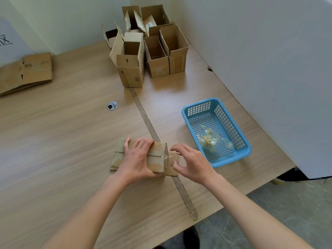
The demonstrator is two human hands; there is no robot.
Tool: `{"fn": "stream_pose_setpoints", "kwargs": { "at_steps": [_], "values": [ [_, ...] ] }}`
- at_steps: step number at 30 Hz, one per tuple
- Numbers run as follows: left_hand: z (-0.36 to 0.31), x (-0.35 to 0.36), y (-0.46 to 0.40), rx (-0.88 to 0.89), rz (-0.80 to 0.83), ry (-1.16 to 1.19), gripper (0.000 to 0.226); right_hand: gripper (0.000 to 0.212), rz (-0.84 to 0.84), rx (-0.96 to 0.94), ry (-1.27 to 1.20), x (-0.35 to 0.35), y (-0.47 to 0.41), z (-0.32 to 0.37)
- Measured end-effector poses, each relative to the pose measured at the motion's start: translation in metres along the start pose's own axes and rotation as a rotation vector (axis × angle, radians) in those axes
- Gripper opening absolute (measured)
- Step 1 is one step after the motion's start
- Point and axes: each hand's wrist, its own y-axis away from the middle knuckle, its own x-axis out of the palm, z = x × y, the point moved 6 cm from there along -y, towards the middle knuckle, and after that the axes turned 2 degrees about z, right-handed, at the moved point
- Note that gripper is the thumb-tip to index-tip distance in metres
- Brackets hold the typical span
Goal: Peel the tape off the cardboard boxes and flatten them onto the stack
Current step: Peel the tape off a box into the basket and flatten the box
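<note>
1. Stack of flattened boxes point(27, 72): lying at the table's 10 o'clock edge, partly cut off by the frame.
2. Wooden table point(71, 132): carrying every item listed; a round cable grommet point(111, 105) is sitting near its centre, and a worn tape strip point(152, 130) is running from 12 toward 5 o'clock.
3. Left hand point(138, 159): lying over the top of the small cardboard box point(156, 155), fingers curling over its far edge, thumb on the near side, gripping it.
4. Small cardboard box: lying on its side at 6 o'clock, across the tape strip; a flap marked "10" is sticking out at its right end, with clear tape point(164, 157) lifting at that seam.
5. Open cardboard boxes point(143, 51): standing clustered at 12 o'clock, one marked "9".
6. Right hand point(192, 162): hovering just beside the flap, fingers spread and loosely bent, holding nothing.
7. Blue plastic basket point(242, 141): sitting at 3 o'clock, holding crumpled tape scraps point(210, 139).
</note>
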Motion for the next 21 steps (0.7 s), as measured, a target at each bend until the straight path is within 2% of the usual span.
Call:
{"fn": "stream_pose_setpoints", "kwargs": {
  "at_steps": [3, 7, 9, 11, 13, 15, 18, 21],
  "values": [
    [0.001, 0.000, -0.001, 0.000, -0.003, -0.012, 0.098, 0.035, 0.044, -0.002, 0.083, 0.007, -0.002, 0.003],
    [0.004, 0.002, 0.000, 0.015, -0.010, -0.015, 0.098, 0.014, -0.038, -0.025, 0.071, 0.005, -0.008, 0.008],
    [0.006, 0.004, 0.000, 0.041, -0.005, -0.033, 0.100, 0.009, 0.026, -0.100, 0.115, 0.007, -0.012, 0.013],
    [0.009, 0.006, -0.003, 0.092, 0.050, -0.068, 0.103, 0.007, 0.103, -0.190, 0.179, 0.010, -0.016, 0.018],
    [0.016, 0.004, -0.011, 0.154, 0.146, -0.096, 0.106, 0.013, 0.187, -0.155, 0.157, 0.008, -0.024, 0.020],
    [0.025, -0.003, -0.020, 0.185, 0.249, -0.128, 0.111, 0.009, 0.240, -0.116, 0.125, 0.004, -0.033, 0.022],
    [0.039, -0.013, -0.028, 0.150, 0.311, -0.264, 0.122, 0.013, 0.238, -0.083, 0.079, -0.007, -0.043, 0.027],
    [0.040, -0.015, -0.017, 0.004, 0.231, -0.363, 0.130, 0.017, 0.213, -0.062, 0.072, -0.009, -0.051, 0.036]
  ]
}}
